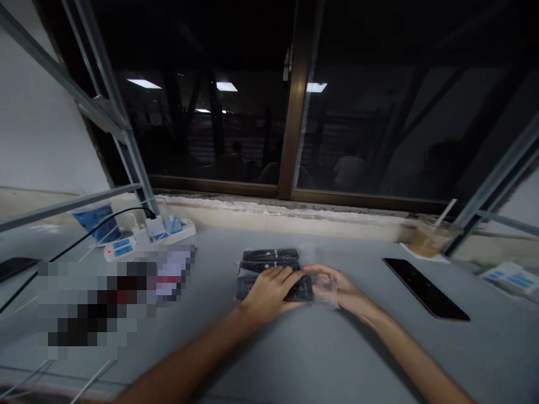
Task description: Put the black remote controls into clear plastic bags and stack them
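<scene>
Three black remote-like devices in clear plastic bags point(269, 261) lie side by side on the grey table point(320, 348), in the middle. My left hand point(269, 290) rests palm down on the nearest one, fingers together over its top. My right hand point(334, 285) grips the right end of the same bag, fingers curled round the clear plastic.
A black phone point(425, 287) lies at the right. An iced drink with a straw point(429, 235) stands near the window sill. A white power strip point(147, 238) with plugs and a black cable sits at the back left. Metal frame bars rise at both sides.
</scene>
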### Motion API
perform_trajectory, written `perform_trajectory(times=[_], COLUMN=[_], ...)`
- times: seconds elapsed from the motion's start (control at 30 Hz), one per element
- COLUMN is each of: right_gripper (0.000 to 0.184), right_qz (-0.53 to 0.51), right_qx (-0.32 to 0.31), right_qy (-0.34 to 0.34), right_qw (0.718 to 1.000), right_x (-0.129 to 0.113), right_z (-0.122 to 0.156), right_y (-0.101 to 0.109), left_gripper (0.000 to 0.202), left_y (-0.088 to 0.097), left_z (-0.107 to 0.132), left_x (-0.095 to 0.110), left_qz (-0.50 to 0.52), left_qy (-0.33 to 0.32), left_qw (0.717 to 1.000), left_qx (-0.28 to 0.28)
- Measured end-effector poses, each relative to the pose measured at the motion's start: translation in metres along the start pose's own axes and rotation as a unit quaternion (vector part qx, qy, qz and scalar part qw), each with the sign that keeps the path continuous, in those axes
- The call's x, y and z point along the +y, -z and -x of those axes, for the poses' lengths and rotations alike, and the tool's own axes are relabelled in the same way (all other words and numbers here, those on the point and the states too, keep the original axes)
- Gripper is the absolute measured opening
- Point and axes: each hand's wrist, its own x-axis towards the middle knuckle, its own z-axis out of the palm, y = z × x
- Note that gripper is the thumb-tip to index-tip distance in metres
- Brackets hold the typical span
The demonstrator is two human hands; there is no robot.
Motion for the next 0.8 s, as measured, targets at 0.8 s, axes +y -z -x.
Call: perform_trajectory(times=[0.8], right_gripper=[0.023], right_qz=[0.415], right_qx=[0.174], right_qy=[0.087], right_qw=[0.889], right_x=[-0.004], right_z=[0.004], right_y=[0.036], left_gripper=[0.032], left_y=[-0.007], left_z=[0.003], left_x=[0.013], left_qz=[0.029], left_qy=[-0.068], left_qw=[0.992], left_qx=[-0.101])
